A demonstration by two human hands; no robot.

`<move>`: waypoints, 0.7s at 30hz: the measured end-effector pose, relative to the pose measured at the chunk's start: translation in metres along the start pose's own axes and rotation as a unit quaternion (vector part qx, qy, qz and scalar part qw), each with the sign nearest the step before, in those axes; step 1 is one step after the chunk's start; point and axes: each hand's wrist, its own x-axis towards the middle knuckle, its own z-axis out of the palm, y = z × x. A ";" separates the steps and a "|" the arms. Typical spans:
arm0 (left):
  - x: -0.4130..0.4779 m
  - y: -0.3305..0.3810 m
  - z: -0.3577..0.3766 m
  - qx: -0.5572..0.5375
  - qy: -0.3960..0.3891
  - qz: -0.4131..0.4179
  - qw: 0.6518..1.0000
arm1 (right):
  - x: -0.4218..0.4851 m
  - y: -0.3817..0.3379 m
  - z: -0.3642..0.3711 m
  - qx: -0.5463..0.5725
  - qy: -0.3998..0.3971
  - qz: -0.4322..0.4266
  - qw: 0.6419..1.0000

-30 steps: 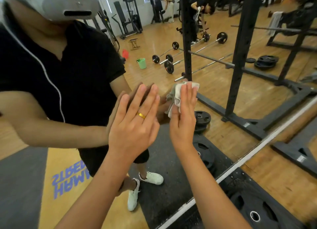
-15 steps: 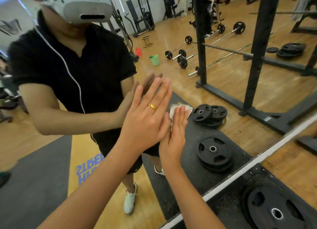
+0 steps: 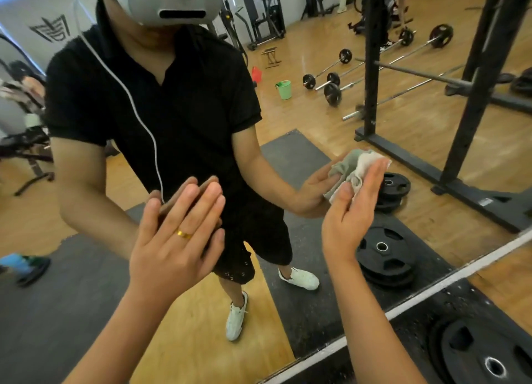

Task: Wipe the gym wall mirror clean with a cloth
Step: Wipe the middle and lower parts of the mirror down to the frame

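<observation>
Cloth (image 3: 355, 169) pressed to mirror (image 3: 302, 130) by straight right hand (image 3: 349, 213) fingers, left hand (image 3: 172, 239) flat alongside, reflected green bucket (image 3: 284, 90), contents unseen.

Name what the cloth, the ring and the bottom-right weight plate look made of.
The cloth: soft woven fabric, probably cotton; limp folds, matte white and grey-green. The ring: yellow metal, perhaps gold; it glints. The weight plate: black, dull rubber-like coating, shiny metal collar at its hole.

Much of the cloth (image 3: 357, 169) is covered by the fingers of the right hand (image 3: 349, 210). Both palms are turned away, the left hand (image 3: 178, 239) included. The forearms (image 3: 383, 326) are cut off by the bottom edge, and a weight plate (image 3: 483, 352) by the lower right corner.
</observation>
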 end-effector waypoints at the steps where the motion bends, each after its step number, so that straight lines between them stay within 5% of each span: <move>1: -0.002 -0.002 0.000 -0.003 0.003 -0.001 1.000 | 0.006 -0.002 0.000 -0.005 0.002 -0.014 1.000; 8: -0.010 -0.003 -0.001 -0.007 0.017 -0.010 1.000 | 0.002 -0.001 0.016 -0.005 0.042 -0.025 0.999; 12: -0.011 -0.002 0.001 -0.005 0.022 -0.012 1.000 | -0.043 0.011 0.017 -0.017 -0.005 -0.029 0.999; 21: -0.009 -0.001 0.003 -0.001 0.007 -0.008 1.000 | 0.039 -0.064 0.023 0.056 -0.002 -0.021 0.998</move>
